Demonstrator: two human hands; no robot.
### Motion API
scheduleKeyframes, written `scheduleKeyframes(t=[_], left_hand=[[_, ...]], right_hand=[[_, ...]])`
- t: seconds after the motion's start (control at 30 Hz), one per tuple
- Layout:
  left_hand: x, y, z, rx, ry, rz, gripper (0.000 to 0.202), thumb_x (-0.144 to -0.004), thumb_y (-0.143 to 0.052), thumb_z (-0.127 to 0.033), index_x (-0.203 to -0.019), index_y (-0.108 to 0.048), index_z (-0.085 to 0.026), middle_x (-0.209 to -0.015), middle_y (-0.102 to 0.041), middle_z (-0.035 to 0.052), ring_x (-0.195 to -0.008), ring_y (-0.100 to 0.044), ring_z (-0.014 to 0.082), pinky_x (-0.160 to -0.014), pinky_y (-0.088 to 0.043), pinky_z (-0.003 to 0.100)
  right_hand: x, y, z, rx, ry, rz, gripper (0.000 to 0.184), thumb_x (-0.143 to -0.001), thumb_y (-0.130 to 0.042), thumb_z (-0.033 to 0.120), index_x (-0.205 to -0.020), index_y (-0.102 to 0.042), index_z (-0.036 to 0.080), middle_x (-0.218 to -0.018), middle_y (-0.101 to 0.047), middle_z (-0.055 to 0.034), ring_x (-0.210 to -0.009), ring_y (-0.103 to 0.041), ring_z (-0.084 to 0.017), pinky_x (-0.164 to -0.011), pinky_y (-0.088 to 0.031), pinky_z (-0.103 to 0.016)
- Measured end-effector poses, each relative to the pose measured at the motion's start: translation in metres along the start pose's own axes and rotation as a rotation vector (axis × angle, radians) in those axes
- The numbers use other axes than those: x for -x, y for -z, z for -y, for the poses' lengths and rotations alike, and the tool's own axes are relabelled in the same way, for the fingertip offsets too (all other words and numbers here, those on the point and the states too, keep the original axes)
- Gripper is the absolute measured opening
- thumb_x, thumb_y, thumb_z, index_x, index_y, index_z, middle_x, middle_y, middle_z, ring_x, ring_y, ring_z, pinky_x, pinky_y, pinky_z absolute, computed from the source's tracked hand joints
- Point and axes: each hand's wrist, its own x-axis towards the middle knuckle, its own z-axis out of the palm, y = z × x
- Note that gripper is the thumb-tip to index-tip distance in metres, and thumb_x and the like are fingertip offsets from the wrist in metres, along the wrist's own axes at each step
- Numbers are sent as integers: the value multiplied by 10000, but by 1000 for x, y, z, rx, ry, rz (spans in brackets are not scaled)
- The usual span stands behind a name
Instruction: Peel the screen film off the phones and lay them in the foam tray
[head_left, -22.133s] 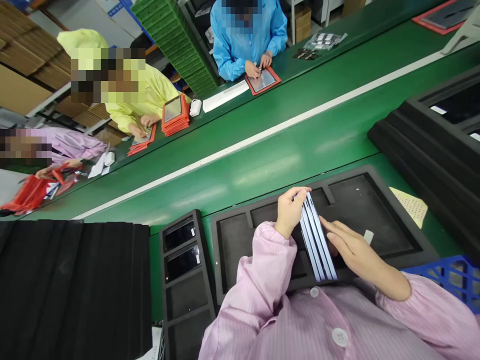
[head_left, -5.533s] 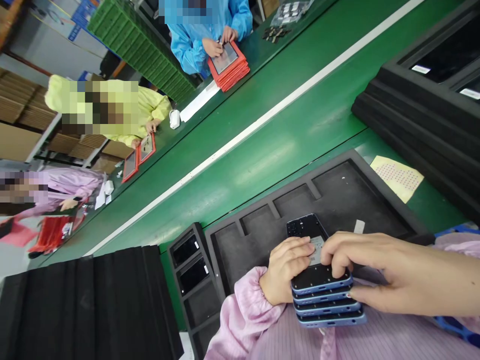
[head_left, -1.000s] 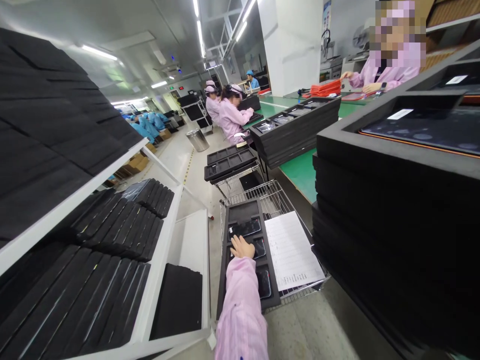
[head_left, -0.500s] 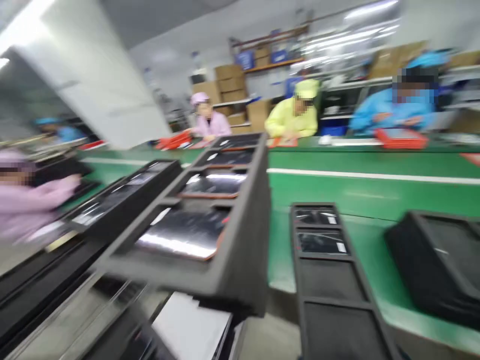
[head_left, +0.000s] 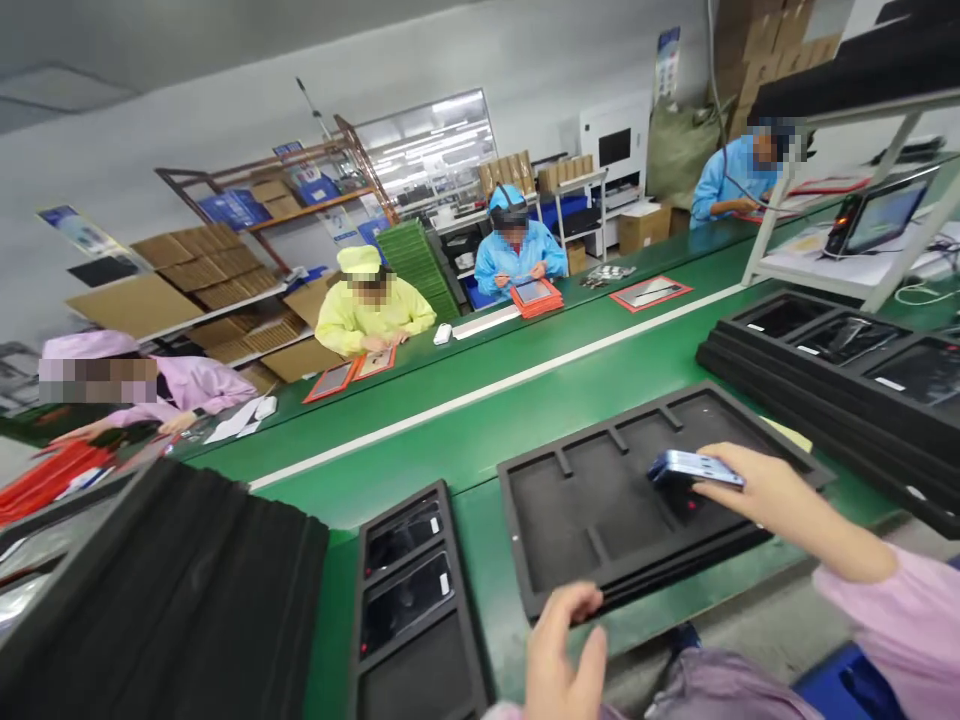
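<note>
My right hand (head_left: 739, 480) grips a shiny blue phone (head_left: 688, 466) by its near end, tilted above a black foam tray (head_left: 585, 520). Below it lies a dark panel with a red dot (head_left: 691, 505), partly hidden. My left hand (head_left: 562, 640) is at the tray's near left corner, fingers bent against the edge and thumb apart. The tray rests on further trays and has several compartments. Left of it stands a narrow black tray (head_left: 420, 670) with two dark-screened phones (head_left: 405, 597) bearing white labels.
Stacked foam trays (head_left: 172, 590) rise at the left; more trays (head_left: 825, 400) holding phones lie at the right, beside a white rack (head_left: 795, 240) with a monitor (head_left: 885, 215). Across the green bench (head_left: 360, 440), several co-workers sit with red-edged sheets (head_left: 536, 298).
My view has swung to the right, and the tall tray stack now sits at the left. Both my hands and the tray under them have come into view, with a phone in the right hand.
</note>
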Motion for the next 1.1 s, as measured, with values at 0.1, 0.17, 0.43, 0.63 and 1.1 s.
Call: scheduleKeyframes(t=[0.1, 0.17, 0.43, 0.63, 1.1], left_hand=[[-73, -66, -28, 1, 79, 171, 679, -645, -650, -162, -1291, -439, -158, -1260, -573, 146, -1166, -536, 267, -942, -479, 426], [-112, -98, -37, -47, 53, 242, 874, -561, -733, -171, -1349, -357, -140, -1407, -422, 185, -1307, -392, 302, -1052, -376, 480], [-149, -125, -39, -112, -237, 406, 252, -708, -596, -156, -958, -589, -175, -1124, -657, 143, -1150, -565, 248, -1005, -435, 447], [-156, -130, -36, -118, -409, 451, 233, -726, -591, -164, -958, -573, -162, -1111, -665, 165, -1125, -588, 249, -964, -472, 428], [-219, -124, -80, -713, -741, 725, 282, -803, -429, -44, -873, -662, -187, -947, -677, 81, -1197, -511, 252, -1122, -177, 541]], right_hand=[[3, 5, -20, -62, 186, 57, 125, -772, -535, 284, -869, -590, 227, -832, -685, -37, -744, -662, -210, -651, -540, -302], [3, 8, -26, -82, 322, 35, 127, -830, -474, 231, -919, -564, 217, -860, -679, -45, -765, -660, -197, -655, -548, -298], [8, 16, -34, -97, 476, -52, 187, -880, -373, 114, -1008, -488, 187, -885, -661, -61, -806, -653, -184, -686, -558, -296], [3, 25, -46, -127, 470, -52, 217, -860, -359, 90, -996, -497, 187, -878, -667, -59, -809, -659, -183, -706, -565, -288], [-26, 17, -99, -637, 46, 394, 431, -847, -512, 575, -1071, -596, 217, -972, -687, -101, -841, -676, -246, -735, -587, -357]])
